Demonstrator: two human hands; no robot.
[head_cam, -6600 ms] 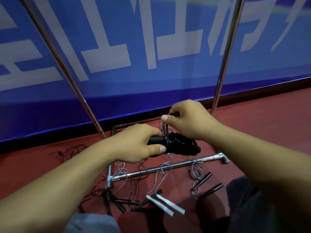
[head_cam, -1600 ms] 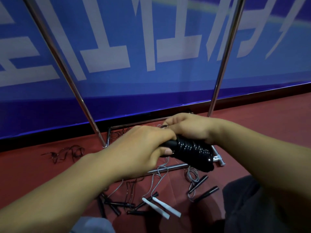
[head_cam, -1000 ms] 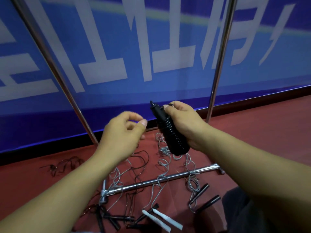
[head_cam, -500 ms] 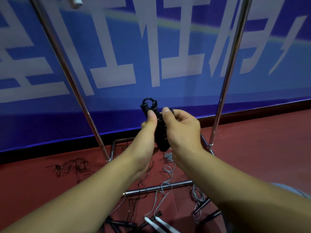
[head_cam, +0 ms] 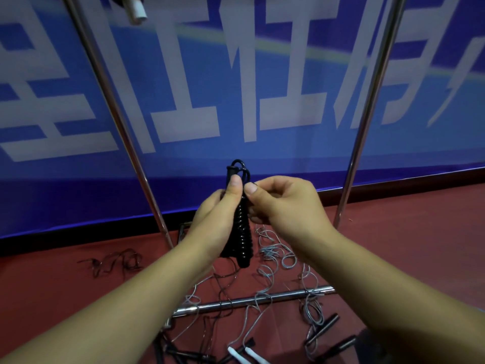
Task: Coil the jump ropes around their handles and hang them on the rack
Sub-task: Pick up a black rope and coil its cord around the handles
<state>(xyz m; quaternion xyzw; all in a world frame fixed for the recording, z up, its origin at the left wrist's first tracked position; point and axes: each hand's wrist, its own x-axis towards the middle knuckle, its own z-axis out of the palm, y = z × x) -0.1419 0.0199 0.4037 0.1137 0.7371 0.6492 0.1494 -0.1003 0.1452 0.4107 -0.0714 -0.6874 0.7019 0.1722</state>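
Two hands hold one coiled black jump rope (head_cam: 240, 227) upright between the rack's (head_cam: 367, 111) slanted metal poles. The left hand (head_cam: 215, 222) grips the bundle, thumb pressed near its top; the right hand (head_cam: 286, 203) pinches the small loop beside that thumb. Loose grey and black ropes (head_cam: 273, 261) lie tangled on the red floor (head_cam: 409, 232) across the rack's bottom bar (head_cam: 252, 300), with black handles (head_cam: 324, 328) nearby.
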